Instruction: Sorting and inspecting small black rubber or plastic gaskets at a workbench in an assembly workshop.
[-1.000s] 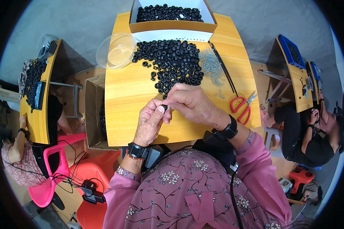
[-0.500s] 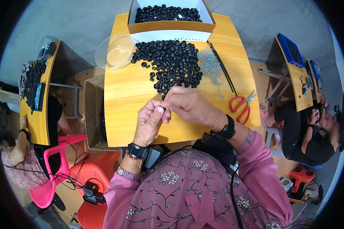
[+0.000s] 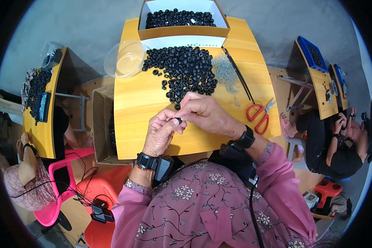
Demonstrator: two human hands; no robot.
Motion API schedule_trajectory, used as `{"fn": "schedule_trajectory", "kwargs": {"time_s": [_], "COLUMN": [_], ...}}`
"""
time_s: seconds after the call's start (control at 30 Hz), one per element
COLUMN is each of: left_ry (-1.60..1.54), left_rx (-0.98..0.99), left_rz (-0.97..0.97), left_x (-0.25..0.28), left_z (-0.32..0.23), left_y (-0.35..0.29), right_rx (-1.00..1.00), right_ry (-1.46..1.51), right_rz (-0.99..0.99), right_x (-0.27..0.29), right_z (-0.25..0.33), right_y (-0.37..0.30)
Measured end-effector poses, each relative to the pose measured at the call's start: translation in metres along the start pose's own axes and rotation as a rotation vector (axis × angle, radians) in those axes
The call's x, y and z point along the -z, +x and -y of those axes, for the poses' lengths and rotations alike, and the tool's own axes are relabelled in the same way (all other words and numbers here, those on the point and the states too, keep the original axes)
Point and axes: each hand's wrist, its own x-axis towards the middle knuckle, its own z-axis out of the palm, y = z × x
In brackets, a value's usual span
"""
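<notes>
My left hand (image 3: 160,132) and my right hand (image 3: 206,115) meet over the near half of a small wooden table (image 3: 140,99). Between their fingertips sits one small black rubber ring (image 3: 179,120), pinched from both sides. Just beyond my hands lies a heap of the same black rings (image 3: 184,70). A loose bunch of thin silvery wire pieces (image 3: 226,74) lies to the right of the heap. Whether a wire piece is in my fingers cannot be told.
An open cardboard box (image 3: 182,32) full of black rings stands at the table's far edge. A clear plastic bowl (image 3: 126,61) sits at the far left corner, red-handled scissors (image 3: 258,115) at the right. A brown carton (image 3: 100,124) stands left of the table. Other people work at side tables.
My hands have stayed joined at the same spot, with only small finger movements around the ring.
</notes>
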Motion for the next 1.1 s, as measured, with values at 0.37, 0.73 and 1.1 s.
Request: {"fn": "schedule_trajectory", "kwargs": {"time_s": [0.37, 0.73, 1.1], "left_ry": [-0.047, -0.039, -0.057], "left_rx": [-0.038, -0.02, -0.002], "left_rz": [-0.049, -0.051, -0.041], "left_x": [0.004, 0.004, 0.002], "left_z": [0.007, 0.006, 0.003], "left_y": [0.0, 0.001, 0.002], "right_rx": [-0.044, -0.05, -0.053], "right_ry": [-0.05, 0.08, 0.088], "right_rz": [-0.048, -0.085, -0.036], "right_x": [0.001, -0.004, -0.003], "right_z": [0.005, -0.009, -0.006], "right_y": [0.004, -0.002, 0.0]}}
